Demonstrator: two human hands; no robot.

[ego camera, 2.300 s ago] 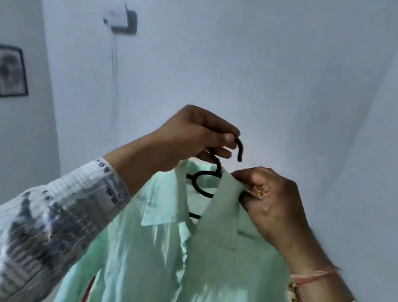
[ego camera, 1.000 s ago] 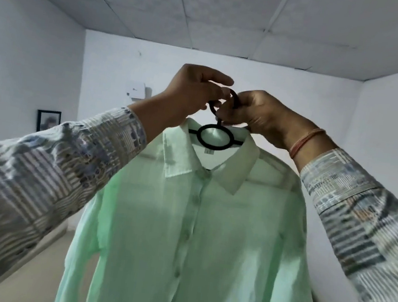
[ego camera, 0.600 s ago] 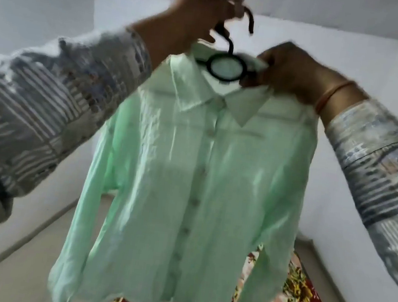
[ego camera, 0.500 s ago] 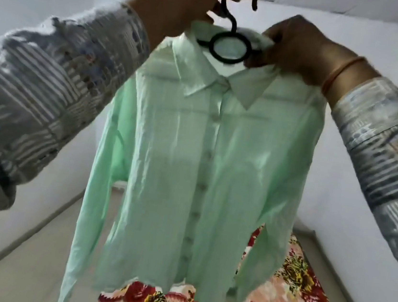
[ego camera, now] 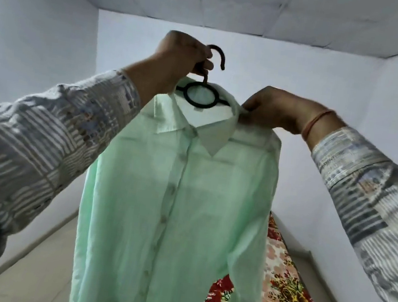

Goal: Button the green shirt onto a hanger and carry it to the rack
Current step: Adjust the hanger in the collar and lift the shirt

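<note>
**Shirt on the hanger, held high**

The shirt (ego camera: 177,198) hangs from the hanger (ego camera: 186,95), raised in front of the person. Its front looks closed down the placket as far as can be seen, and the hem drops out of view. The left hand (ego camera: 184,53), just above the hanger's ring, has its fingers curled round the hook's stem and bears the load. The right hand (ego camera: 270,109), just right of the ring, pinches the cloth beside the collar (ego camera: 216,135), over the hanger's arm. Well below the hanger, to the right, lies a flowered bedspread (ego camera: 284,286). No rack shows.

The shirt looks thin, light and limp, with light coming through it. It will likely sway when carried and could slip off the hanger's arm if the hanger tips. The hook is the sound place to hold, with the hanger kept level, and the cloth needs only a light pinch. The buttoning seems done, which leaves the carry.
</note>
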